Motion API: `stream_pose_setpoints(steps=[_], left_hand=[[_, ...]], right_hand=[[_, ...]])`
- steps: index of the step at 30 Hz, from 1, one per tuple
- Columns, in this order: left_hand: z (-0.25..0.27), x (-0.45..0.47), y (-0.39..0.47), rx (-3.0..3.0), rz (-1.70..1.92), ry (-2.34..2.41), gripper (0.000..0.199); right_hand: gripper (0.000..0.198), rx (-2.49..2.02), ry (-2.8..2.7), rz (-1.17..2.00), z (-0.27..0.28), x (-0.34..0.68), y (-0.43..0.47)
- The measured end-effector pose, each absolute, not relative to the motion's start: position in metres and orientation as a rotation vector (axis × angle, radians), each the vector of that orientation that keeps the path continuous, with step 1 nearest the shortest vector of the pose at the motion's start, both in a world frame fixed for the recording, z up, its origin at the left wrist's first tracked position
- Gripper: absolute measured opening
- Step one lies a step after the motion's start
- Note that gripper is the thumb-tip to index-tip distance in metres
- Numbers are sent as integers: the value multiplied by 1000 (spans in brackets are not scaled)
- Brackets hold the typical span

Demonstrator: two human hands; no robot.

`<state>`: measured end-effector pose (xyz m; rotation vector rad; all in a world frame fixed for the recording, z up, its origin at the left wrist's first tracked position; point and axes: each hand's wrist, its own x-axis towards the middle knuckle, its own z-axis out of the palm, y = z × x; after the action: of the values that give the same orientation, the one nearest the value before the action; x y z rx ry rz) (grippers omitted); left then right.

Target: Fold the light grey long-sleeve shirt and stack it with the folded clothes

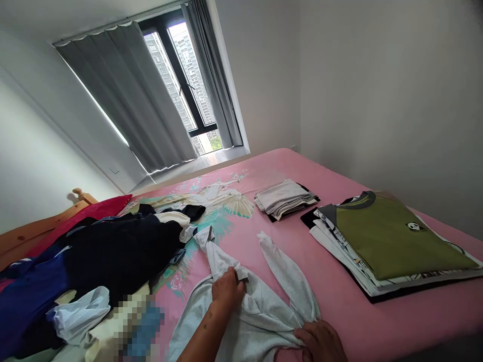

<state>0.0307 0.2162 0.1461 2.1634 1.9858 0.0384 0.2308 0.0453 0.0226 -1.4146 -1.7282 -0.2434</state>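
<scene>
A light grey long-sleeved garment (260,306) lies rumpled on the pink bedsheet (245,241), its two sleeves stretching away from me. My left hand (227,290) is closed on the cloth near the base of the left sleeve, bunching it. Lower right, my right hand (320,342) grips the fabric below the other sleeve, and creases run between the two hands. The garment's bottom part runs out of view at the lower edge.
Left of the garment is a heap of dark clothes (124,246) with a white plastic bag (81,311). Folded shirts, an olive one (396,241) on top, are stacked at right. A smaller folded pile (285,197) sits farther back. A wooden headboard (41,226) borders the left.
</scene>
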Motion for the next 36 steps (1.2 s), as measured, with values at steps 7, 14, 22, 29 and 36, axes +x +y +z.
stream_pose_setpoints(steps=[7,14,22,29,36], left_hand=[[154,5,231,1893,428,1920,24],[147,-1,225,1635,790,1690,33],[134,-10,221,1418,960,1547,33],[129,-3,232,1280,976,1491,23],[132,61,264,1367,1032,1264,28]], right_hand=[[31,-1383,-1707,-231,48,238,52],[31,-1431,-1864,637,141,210,122],[32,-1387,-2668,722,155,171,164],[23,-1563,-2603,505,178,200,162],[12,-1975,-1713,850,144,289,167]])
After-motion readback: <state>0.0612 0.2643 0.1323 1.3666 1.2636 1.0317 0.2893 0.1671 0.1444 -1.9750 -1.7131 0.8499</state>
